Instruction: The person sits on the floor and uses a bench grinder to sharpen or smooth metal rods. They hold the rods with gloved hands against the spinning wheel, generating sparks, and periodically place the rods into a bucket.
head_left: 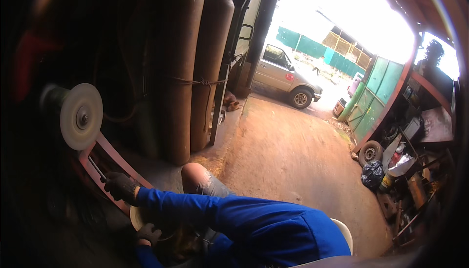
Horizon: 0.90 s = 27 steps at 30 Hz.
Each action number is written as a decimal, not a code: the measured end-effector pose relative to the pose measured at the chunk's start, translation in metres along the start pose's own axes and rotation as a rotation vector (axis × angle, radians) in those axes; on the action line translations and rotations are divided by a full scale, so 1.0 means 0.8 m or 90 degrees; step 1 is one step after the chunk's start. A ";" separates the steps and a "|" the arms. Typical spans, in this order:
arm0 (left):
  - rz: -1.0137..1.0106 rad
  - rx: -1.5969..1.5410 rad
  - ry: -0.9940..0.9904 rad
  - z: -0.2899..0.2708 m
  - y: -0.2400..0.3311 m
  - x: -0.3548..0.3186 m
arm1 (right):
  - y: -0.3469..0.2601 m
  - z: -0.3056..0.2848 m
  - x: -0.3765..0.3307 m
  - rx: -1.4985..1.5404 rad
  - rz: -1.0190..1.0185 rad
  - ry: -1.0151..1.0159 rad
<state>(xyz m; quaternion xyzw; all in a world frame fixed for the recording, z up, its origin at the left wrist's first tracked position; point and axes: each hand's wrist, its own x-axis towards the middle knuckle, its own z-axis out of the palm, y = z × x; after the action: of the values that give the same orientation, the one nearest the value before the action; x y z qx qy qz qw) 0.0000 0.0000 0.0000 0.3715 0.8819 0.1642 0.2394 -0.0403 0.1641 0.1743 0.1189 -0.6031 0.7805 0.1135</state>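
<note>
In its dark glove my right hand (122, 187) is closed round a thin metal rod (96, 169). The rod points up and left toward a pale round buffing wheel (70, 124), with a gap between its tip and the wheel. The wheel is fixed by a nut at its centre, above a red metal frame (117, 158). Lower down, my left hand (149, 234), also gloved, has curled fingers beside a pale curved rim (137, 217). What the left fingers hold, if anything, is hidden in shadow. Both sleeves are blue.
Two tall brown gas cylinders (178, 72), tied with rope, stand beyond the frame. A pale chair edge (347, 236) shows behind me. A pickup (278, 72) stands outside, near a green gate (376, 99). Scrap, a wheel (371, 153) and a black bag (373, 174) line the right.
</note>
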 end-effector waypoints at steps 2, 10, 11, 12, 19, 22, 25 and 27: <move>0.035 0.015 0.010 0.008 -0.028 -0.002 | -0.029 0.021 -0.019 0.241 0.171 0.054; -0.035 -0.005 -0.064 0.047 0.043 -0.012 | -0.066 -0.037 -0.085 0.055 0.189 0.148; -0.033 -0.002 -0.080 0.059 0.025 -0.014 | -0.065 -0.038 -0.085 0.099 0.188 0.120; -0.019 0.003 -0.098 0.056 0.032 -0.011 | -0.062 -0.051 -0.086 0.137 0.183 0.101; 0.018 0.066 -0.127 0.077 0.020 0.023 | -0.023 -0.081 -0.063 -0.021 0.072 0.065; -0.005 -0.007 -0.045 0.069 -0.011 -0.016 | -0.007 -0.039 -0.048 0.294 0.202 0.057; -0.043 -0.035 -0.082 0.069 0.035 -0.013 | 0.002 -0.060 -0.063 0.388 0.276 0.077; -0.051 -0.021 -0.004 0.047 0.078 -0.032 | -0.025 -0.064 -0.067 0.450 0.241 0.028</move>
<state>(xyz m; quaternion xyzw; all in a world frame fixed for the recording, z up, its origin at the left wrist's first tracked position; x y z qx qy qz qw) 0.0723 0.0271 0.0060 0.3326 0.8924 0.1675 0.2549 0.0143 0.2171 0.1627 0.0208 -0.3064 0.9493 -0.0675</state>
